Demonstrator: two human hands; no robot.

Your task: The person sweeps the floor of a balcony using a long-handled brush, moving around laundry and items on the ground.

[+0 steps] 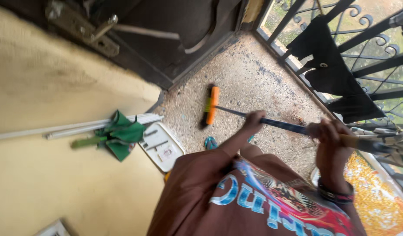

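broom (210, 105) with an orange head is set bristles-down on the speckled floor (254, 74), near the dark door (166, 48). its long dark handle (280, 124) runs from the head back toward the body, slanting slightly downward across the view. both hands are closed around that handle: the left hand (253, 122) is the nearer one to the head, the right hand (328, 140), with a dark wristband, is wrapped further back near the handle's end. the head thus lies ahead of both grips, away from the body. a green cloth (120, 135) is seen by the yellow wall (57, 175), and dark clothes (337, 74) are hung on the railing (376, 52).
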